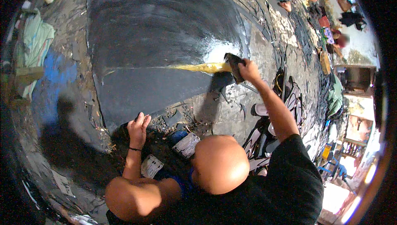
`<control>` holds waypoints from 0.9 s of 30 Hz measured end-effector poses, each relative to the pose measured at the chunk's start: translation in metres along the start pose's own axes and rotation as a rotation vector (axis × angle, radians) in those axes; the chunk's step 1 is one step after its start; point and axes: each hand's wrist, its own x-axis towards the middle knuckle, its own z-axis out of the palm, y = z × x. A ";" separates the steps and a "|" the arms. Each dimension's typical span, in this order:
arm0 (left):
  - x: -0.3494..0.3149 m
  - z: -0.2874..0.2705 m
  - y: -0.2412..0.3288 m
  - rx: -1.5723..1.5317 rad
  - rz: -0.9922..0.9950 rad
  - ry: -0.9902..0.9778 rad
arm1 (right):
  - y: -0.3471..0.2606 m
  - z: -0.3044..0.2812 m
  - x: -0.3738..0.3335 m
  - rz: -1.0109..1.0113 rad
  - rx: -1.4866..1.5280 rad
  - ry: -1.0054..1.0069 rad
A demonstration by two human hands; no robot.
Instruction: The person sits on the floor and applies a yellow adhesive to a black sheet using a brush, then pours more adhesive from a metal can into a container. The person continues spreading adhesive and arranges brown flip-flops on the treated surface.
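Note:
A wide black sheet lies on the ground before me, wet and shiny over its far part and matte grey-black over its near part. Across it runs a band of yellow glue-like liquid, thickest at its right end. My right hand grips a dark flat spreader at that end, near the sheet's right edge. At the near edge of the sheet, on the left, my left hand has its fingers curled against the border, seemingly pinching it. The thumb's contact is partly hidden.
Between my bare knees stand whitish, stained containers. Sandal-like pieces with straps and dark scraps pile up at right. Greenish cloth hangs at far left. Another person's foot shows at upper right; a further person sits beyond.

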 end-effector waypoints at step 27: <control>0.002 -0.012 -0.031 0.237 0.372 0.073 | -0.430 0.175 -0.127 -1.795 -0.211 -0.475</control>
